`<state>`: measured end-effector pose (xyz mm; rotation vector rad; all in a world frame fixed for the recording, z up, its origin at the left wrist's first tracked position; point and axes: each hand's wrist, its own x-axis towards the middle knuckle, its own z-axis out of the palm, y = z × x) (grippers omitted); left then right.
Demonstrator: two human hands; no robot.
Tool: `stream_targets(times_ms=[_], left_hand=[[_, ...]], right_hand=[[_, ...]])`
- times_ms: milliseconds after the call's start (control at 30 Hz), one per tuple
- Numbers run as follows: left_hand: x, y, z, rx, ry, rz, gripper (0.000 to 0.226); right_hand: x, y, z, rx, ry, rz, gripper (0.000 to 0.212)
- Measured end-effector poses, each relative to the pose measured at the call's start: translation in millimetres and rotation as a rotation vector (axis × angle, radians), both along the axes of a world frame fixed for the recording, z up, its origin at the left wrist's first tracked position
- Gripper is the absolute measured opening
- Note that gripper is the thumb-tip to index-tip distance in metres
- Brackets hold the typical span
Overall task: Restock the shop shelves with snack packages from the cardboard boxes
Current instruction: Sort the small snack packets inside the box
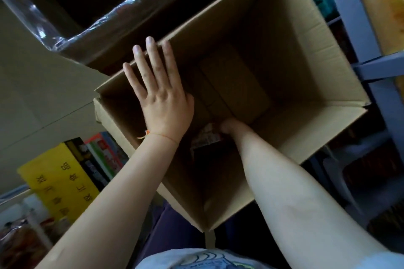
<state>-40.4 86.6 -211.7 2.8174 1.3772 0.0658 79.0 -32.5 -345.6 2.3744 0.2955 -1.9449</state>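
Observation:
An open brown cardboard box (295, 54) fills the middle of the head view, tilted toward me. My left hand (159, 94) lies flat with straight fingers against the box's left inner wall near its rim. My right hand (228, 125) reaches deep into the box, down at its dark bottom corner. There it touches a snack package (206, 137) with white and red print. Its fingers are hidden behind the wrist and in shadow, so the grip does not show. The rest of the box floor looks bare.
A second box lined with clear plastic (105, 13) stands behind, at the upper left. A yellow carton (59, 179) and colourful packs (105, 155) sit at the lower left. Blue-grey metal shelving (376, 67) with stock runs along the right.

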Motion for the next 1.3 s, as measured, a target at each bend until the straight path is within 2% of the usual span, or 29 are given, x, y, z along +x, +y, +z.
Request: stream_targets(times_ms=[67,167,233,333,400,467,533,600,667,733,867,933,1000,1100,1167,1300], left_hand=[[-1,2,2,-0.015,-0.004,-0.007,0.085],[-1,3,12,-0.063,-0.053,-0.023,0.086],[-1,-7,22,-0.152,-0.103,-0.039,0.093],[3,-38,40,-0.355,-0.132,-0.120,0.104],[11,-57,55,-0.469,-0.135,-0.173,0.113],[24,-72,76,-0.532,-0.187,-0.247,0.117],[37,-89,101,-0.557,-0.280,-0.332,0.111],[48,-110,126,-0.551,-0.448,-0.350,0.092],[54,-129,150,-0.590,-0.549,-0.306,0.072],[57,-143,170,-0.776,-0.592,-0.268,0.063],[63,-169,218,-1.357,-0.695,-0.148,0.036],[66,-188,241,-1.593,-0.747,-0.158,0.032],[70,-206,262,-1.771,-0.805,-0.191,0.037],[76,-230,293,-1.840,-0.805,-0.218,0.036],[80,-248,314,-1.834,-0.774,-0.239,0.035],[87,-292,341,-1.671,-0.788,-0.505,0.039]], right_hand=[[-1,13,11,0.115,0.015,-0.049,0.041],[5,30,46,0.244,-0.104,-0.187,0.037],[18,32,77,0.343,-0.184,-0.260,0.036],[43,13,139,0.522,-0.293,-0.407,0.021],[55,-9,188,0.644,-0.279,-0.502,0.010],[61,-35,239,0.756,-0.200,-0.615,0.013],[60,-65,280,0.870,-0.095,-0.778,0.017],[55,-96,314,0.966,0.004,-0.947,0.019],[51,-126,339,1.014,0.021,-1.023,0.019],[51,-156,360,1.063,-0.058,-1.027,0.022],[62,-208,399,1.150,-0.418,-0.935,0.020],[65,-227,413,1.137,-0.594,-0.861,0.031],[62,-243,428,1.147,-0.648,-0.831,0.047],[52,-264,448,1.197,-0.555,-0.754,0.047],[45,-276,456,1.242,-0.578,-0.783,0.042],[33,-291,468,1.319,-0.683,-0.841,0.046]])
